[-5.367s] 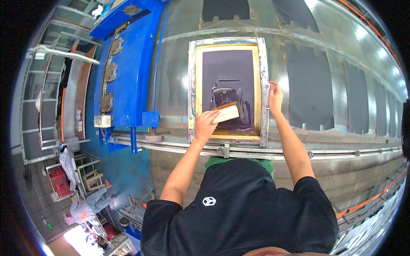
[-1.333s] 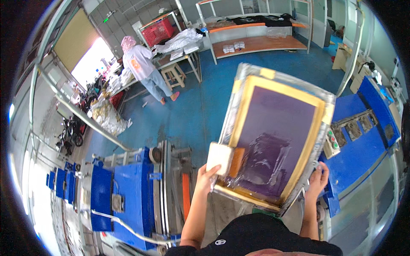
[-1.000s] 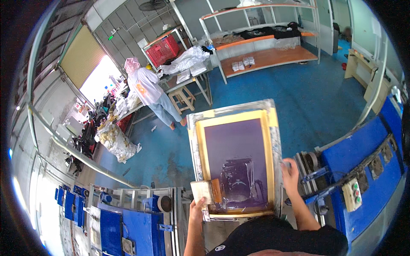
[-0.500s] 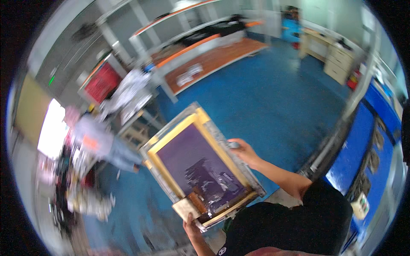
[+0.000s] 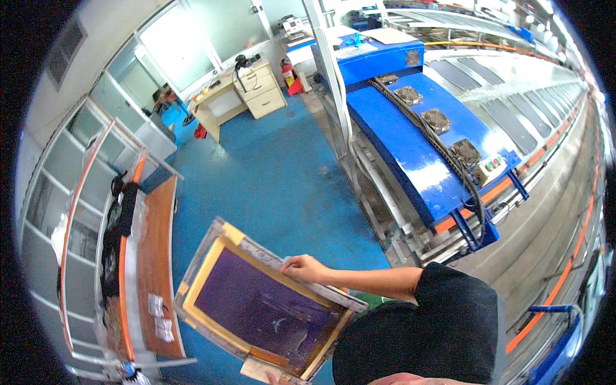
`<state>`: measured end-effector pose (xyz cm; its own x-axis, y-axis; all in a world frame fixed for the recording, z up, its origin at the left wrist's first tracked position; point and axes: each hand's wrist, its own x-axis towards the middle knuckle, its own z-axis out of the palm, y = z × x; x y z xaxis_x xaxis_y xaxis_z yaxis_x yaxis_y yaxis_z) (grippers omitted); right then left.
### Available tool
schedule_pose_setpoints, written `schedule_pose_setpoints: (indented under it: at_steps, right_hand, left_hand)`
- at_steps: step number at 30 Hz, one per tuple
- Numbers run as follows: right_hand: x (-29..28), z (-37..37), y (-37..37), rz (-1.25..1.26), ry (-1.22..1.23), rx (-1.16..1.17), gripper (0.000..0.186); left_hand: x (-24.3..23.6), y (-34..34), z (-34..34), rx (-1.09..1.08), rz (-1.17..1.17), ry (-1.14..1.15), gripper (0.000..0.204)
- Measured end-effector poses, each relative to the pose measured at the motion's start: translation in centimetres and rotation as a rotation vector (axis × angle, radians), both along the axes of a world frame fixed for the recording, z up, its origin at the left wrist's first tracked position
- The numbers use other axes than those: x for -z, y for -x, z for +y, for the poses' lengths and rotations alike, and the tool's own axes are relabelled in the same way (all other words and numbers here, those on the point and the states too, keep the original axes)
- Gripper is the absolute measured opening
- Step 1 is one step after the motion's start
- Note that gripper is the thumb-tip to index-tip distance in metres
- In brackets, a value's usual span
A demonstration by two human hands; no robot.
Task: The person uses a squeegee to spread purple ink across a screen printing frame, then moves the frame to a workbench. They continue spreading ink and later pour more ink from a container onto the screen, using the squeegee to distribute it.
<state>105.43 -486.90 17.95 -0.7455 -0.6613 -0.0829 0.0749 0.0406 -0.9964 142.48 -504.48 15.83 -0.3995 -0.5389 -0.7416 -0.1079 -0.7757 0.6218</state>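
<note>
A printing screen [image 5: 240, 285], with a pale metal frame, yellow tape and a purple mesh smeared with ink, is held tilted in front of my body at the lower middle. My right hand [image 5: 299, 268] is closed on its upper right edge. Along the lower left edge lies a squeegee [image 5: 260, 366] with a pale wooden handle and an amber blade. My left hand [image 5: 278, 378] grips it against the frame; only part of that hand shows at the picture's bottom.
Shelving [image 5: 157, 256] with dark fabric stands left. A desk [image 5: 263, 90] and red fire extinguisher [image 5: 287, 75] are at the back, above the blue floor [image 5: 269, 179]. A blue machine [image 5: 404, 147] with fans and rails stands right, beside long rows of grey pads [image 5: 513, 122].
The screen, lying on the metal table 5.4 seconds ago, is now held up in both hands. My view has turned rightward; the co-worker has left view and the desk and blue machine have come in.
</note>
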Motion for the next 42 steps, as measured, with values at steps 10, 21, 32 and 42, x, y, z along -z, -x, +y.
schedule_pose_setpoints:
  at_steps: [10,21,32,42]
  right_hand:
    - [3.6,-7.4,19.3,0.095,0.096,0.318,0.022]
    - [2.1,-8.2,21.4,0.046,0.062,0.360,0.020]
    - [0.9,-7.6,18.5,0.152,0.019,0.443,0.023]
    - [3.5,-8.7,14.5,0.099,0.029,0.711,0.019]
  left_hand:
    - [4.6,20.5,-16.6,0.009,0.273,0.375,0.057]
    - [3.5,27.5,-18.3,0.107,0.254,0.308,0.053]
    - [6.5,28.2,-23.6,0.238,0.485,0.183,0.048]
    - [7.1,30.1,-28.2,0.474,0.459,0.228,0.049]
